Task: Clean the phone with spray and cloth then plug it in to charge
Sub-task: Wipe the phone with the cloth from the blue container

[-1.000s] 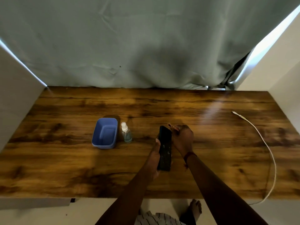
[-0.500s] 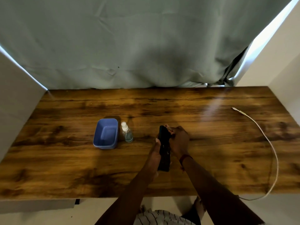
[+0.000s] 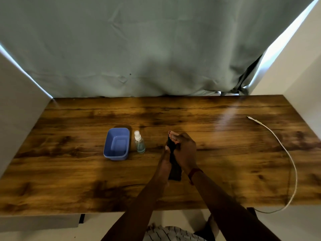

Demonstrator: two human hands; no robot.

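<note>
A wooden table (image 3: 69, 171) held everything. The white charging cable (image 3: 284, 150) lay well apart at the right, unplugged. A blue tub (image 3: 116, 144) stood just beside the spray bottle (image 3: 139, 142). The phone (image 3: 174, 168) stood on edge mid-table, the left hand (image 3: 165, 160) and right hand (image 3: 185, 151) both closed around it. No cloth showed; cleaning looked unfinished, charging still ahead.

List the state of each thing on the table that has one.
phone: dark, tilted on edge, held by both hands
left hand: gripping phone
right hand: over phone's top
spray bottle: upright, capped, untouched
blue tub: upright, looks empty
cable: loose, unplugged from phone
</note>
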